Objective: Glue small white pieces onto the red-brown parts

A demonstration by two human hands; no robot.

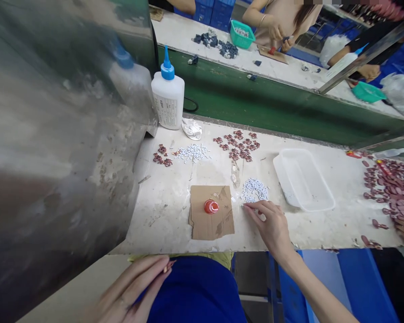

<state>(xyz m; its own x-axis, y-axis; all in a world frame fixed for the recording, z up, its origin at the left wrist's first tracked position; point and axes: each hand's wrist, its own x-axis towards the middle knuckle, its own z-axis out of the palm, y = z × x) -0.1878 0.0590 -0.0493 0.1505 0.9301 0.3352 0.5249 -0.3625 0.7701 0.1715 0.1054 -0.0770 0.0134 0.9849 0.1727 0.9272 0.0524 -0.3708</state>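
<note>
My left hand point(138, 287) is closed in front of the table edge, pinching a small reddish-brown piece point(169, 266) between thumb and fingertips. Over the table, my right hand point(271, 224) has its thumb and forefinger pressed together at the near edge of a pile of tiny pale-blue and white pieces point(255, 190). Whatever those fingertips hold is too small to make out. Left of this hand, a small round container of red, shiny contents point(211, 206) sits on a square of brown cardboard point(198, 229).
Small brown pieces point(240, 146) lie in a cluster behind the cardboard. A second pale pile point(193, 153) is near a white glue bottle point(169, 101). Right stands a clear plastic tub point(306, 179). A metal panel point(70, 134) borders the left; co-workers sit across.
</note>
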